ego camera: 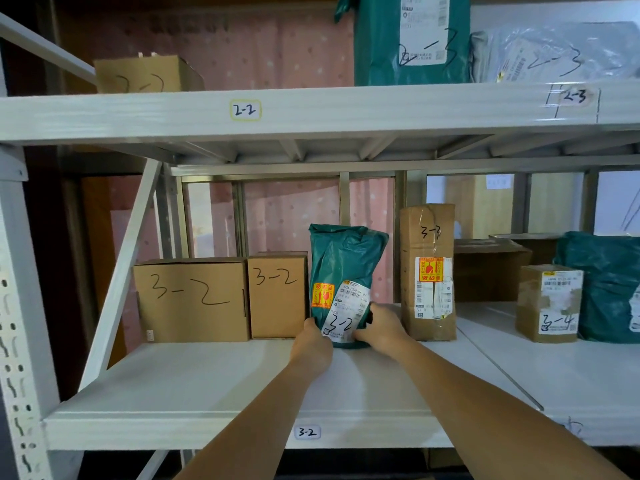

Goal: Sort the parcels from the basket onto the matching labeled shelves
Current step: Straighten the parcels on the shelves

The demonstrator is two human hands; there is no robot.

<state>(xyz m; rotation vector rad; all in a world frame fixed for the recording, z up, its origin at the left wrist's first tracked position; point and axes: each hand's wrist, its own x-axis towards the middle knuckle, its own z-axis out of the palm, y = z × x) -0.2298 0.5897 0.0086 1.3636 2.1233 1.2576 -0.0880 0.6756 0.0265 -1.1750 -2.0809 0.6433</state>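
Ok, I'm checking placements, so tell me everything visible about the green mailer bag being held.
The green mailer bag is crinkled, glossy plastic. It stands upright on the 3-2 shelf, between a small 3-2 carton and a tall 3-3 box. It has an orange fragile sticker and a white label handwritten 3-2. The left hand and right hand grip its base.

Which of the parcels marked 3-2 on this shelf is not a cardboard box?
The green plastic bag, standing upright and held at its base by the left hand and right hand. The two others are brown boxes.
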